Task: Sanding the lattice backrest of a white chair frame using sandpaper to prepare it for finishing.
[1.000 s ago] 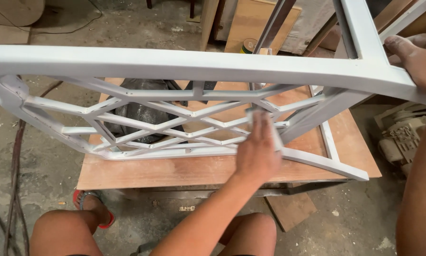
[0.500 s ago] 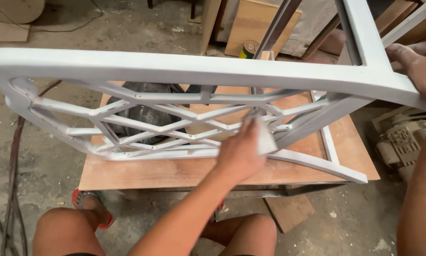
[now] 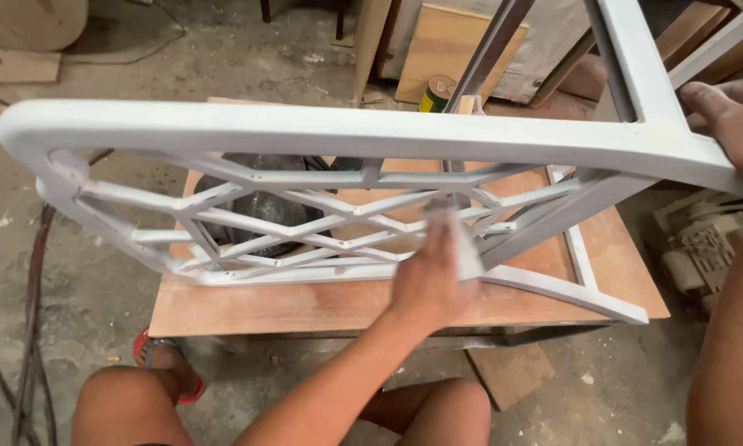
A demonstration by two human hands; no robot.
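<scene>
A person sanded a white-painted chair frame [image 3: 346, 136] propped over a low wooden table [image 3: 322, 306].

Left of the grip lay a dark bag [image 3: 260, 211] on the table, seen through the lattice. The left hand [image 3: 433, 277] pressed a folded pale sheet of sandpaper [image 3: 458, 239], pinched under its fingers, against the lattice bars, apparently to smooth them. Right of that, the right hand [image 3: 731, 124] was clenched around the frame's top rail, likely steadying it tilted on edge so the lattice faced the working hand. Beyond the rail stood a green can [image 3: 437, 92].
</scene>
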